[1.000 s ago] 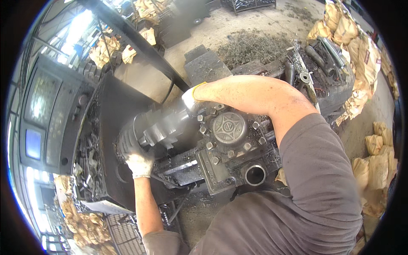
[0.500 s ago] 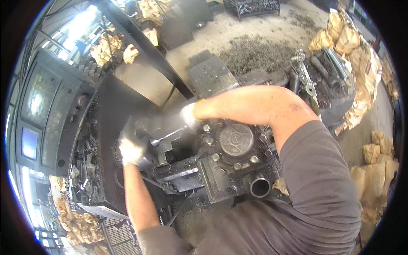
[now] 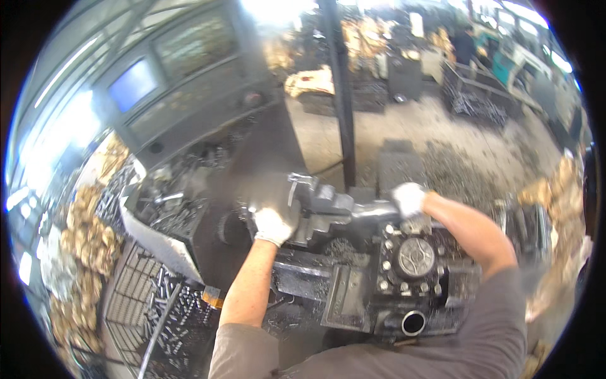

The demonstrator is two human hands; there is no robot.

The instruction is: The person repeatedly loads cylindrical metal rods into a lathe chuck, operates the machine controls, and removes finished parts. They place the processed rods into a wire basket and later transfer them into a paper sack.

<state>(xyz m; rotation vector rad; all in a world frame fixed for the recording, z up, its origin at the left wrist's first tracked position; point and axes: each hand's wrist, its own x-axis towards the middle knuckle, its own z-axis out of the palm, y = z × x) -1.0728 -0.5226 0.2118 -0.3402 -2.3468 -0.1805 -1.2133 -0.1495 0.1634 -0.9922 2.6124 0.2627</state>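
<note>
My left hand (image 3: 276, 226), in a whitish work glove, lies against the dark lathe chuck (image 3: 307, 228) with its stepped jaws. Its fingers are smeared and partly lost against the dark metal. To the right, my gloved right hand (image 3: 409, 198) is closed above the tool carriage, at the right end of a blurred grey metal rod (image 3: 374, 209) that points left toward the jaws. Just below it sits the square tool post (image 3: 415, 258), with a round cap and several bolts around it. A short open tube (image 3: 413, 323) stands out at its near side.
The machine's control panel (image 3: 132, 85) with a lit screen is at the upper left. A chip-filled tray (image 3: 165, 235) and a wire basket (image 3: 129, 297) of small metal parts lie left. A dark post (image 3: 341, 95) rises behind; metal chips (image 3: 457, 167) cover the floor beyond.
My view has swung up and left. My right hand has moved right, away from the chuck, and the rod has drawn back with it. My left hand stays at the chuck.
</note>
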